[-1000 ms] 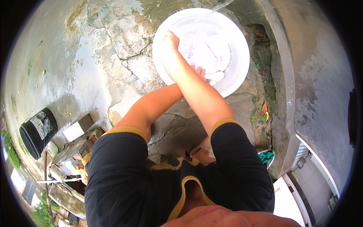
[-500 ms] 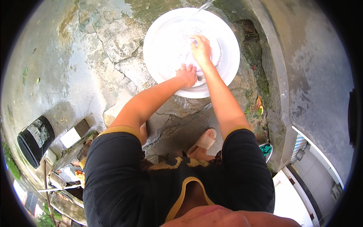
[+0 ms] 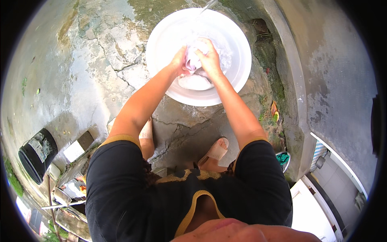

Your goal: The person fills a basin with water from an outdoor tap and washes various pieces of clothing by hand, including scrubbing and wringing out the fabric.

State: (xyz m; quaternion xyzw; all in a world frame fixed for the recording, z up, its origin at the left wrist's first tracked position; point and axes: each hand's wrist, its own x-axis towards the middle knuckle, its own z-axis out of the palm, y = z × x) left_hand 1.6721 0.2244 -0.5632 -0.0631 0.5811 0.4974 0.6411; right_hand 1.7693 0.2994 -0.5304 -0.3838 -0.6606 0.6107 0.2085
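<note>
The left hand (image 3: 179, 61) and the right hand (image 3: 210, 59) are close together, both closed on a bunched white cloth (image 3: 192, 61) between them; glare hides some fingertips. The cloth is inside a round white plastic basin (image 3: 240, 74), and more pale, wet fabric (image 3: 195, 82) lies in it just below the hands, near the rim closest to the person. A stream of water (image 3: 208, 5) comes in over the basin's far rim.

The basin stands on cracked, wet concrete ground (image 3: 131, 76). Nearer the body, a light sandal (image 3: 219, 149) is on the right foot, and the person wears a black shirt (image 3: 121, 181) with mustard ribbed trim. Well off to the left are a black bucket (image 3: 45, 146), tilted in this view, and a block with a white face (image 3: 73, 151). To the right, a yellowish leaf (image 3: 275, 116) lies beside a mossy gutter (image 3: 278, 76), and farther down is a container holding green material (image 3: 283, 158).
</note>
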